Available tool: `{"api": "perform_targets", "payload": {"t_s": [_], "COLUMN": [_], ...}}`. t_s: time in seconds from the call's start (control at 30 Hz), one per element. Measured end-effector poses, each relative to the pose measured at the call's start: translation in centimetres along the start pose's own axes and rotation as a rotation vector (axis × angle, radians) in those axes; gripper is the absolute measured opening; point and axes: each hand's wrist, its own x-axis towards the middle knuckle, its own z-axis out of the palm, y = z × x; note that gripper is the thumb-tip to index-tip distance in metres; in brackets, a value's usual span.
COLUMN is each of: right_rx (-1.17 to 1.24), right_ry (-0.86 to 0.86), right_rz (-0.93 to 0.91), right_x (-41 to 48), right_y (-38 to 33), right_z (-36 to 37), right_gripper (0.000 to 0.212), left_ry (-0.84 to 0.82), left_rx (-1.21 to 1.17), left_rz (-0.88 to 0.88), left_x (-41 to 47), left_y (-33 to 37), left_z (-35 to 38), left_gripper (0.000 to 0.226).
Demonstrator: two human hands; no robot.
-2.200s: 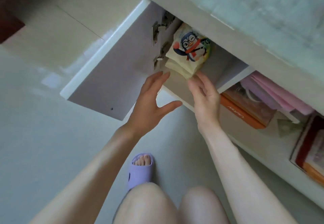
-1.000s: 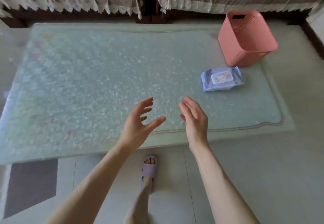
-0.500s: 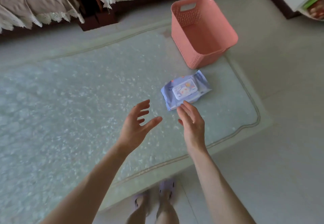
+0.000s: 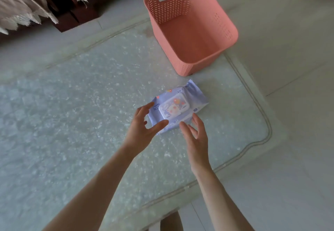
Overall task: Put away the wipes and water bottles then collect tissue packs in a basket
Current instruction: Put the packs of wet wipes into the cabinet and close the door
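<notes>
Both hands are open, fingers spread and loosely bent, gripping nothing. At the bottom edge, at 6 o'clock, a bare knee (image 4: 170, 221) shows below the table (image 4: 63, 122).

Left hand (image 4: 142, 129) sits palm inward at the wipes pack's (image 4: 191, 93) 8 o'clock end, its fingers overlapping the left end of the wrapper and its thumb lying across the near edge. Whether it touches the pack cannot be told.

Right hand (image 4: 196, 138) is at the pack's 5 o'clock, fingertips just at the near edge.

Seen from the hands, the pale blue pack lies flat at 12 o'clock on the patterned tabletop, lid up, between the two sets of fingers.

At the pack's 1 o'clock, near it but apart, stands the pink basket (image 4: 168, 12) with nothing visible inside it. Beyond, at 10 o'clock, is lace-trimmed fabric (image 4: 21, 12) over dark wooden furniture (image 4: 72, 13).

Half a second ago the left hand hung well short of the pack, at its 8 o'clock, and only the right fingertips were near it. Now both hands have closed in and bracket it. Pack and basket lie as before.
</notes>
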Motion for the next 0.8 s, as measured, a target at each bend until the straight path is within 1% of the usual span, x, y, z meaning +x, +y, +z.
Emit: {"api": "perform_targets", "payload": {"t_s": [0.13, 0.23, 0.33, 0.4, 0.47, 0.57, 0.63, 0.73, 0.8], "right_rx": [0.047, 0.085, 0.172, 0.205, 0.226, 0.231, 0.201, 0.193, 0.179], "right_ry": [0.067, 0.100, 0.157, 0.185, 0.211, 0.261, 0.264, 0.246, 0.229], "right_rz": [0.004, 0.006, -0.027, -0.081, -0.147, -0.247, -0.278, -0.249, -0.221], "right_x": [1.4, 2.4, 4.1, 5.2, 6.2, 7.8, 8.5, 8.5, 8.1], "right_y": [1.2, 1.5, 2.5, 2.9, 3.0, 2.7, 2.5, 2.3, 2.3], "right_z": [0.3, 0.7, 1.9, 2.7, 3.4, 4.0, 4.0, 4.2, 4.4], "right_gripper": [0.062, 0.070, 0.080, 0.079, 0.071, 0.047, 0.036, 0.029, 0.029], "left_ry": [-0.066, -0.071, -0.121, -0.160, -0.196, -0.243, -0.262, -0.238, -0.224], "left_rx": [0.085, 0.137, 0.221, 0.180, 0.162, 0.159, 0.126, 0.055, 0.012], "left_rz": [-0.004, 0.034, 0.042, 0.015, -0.001, -0.014, -0.042, -0.081, -0.119], "left_x": [2.7, 4.6, 7.0, 8.2, 9.1, 9.9, 9.7, 8.8, 8.2], "left_y": [-0.8, -1.3, -2.5, -2.8, -3.2, -3.5, -3.5, -3.5, -3.8], "left_z": [0.7, 1.0, 1.4, 1.6, 1.7, 1.8, 2.0, 2.0, 1.7], "left_gripper": [0.069, 0.073, 0.082, 0.081, 0.077, 0.080, 0.079, 0.058, 0.052]}}
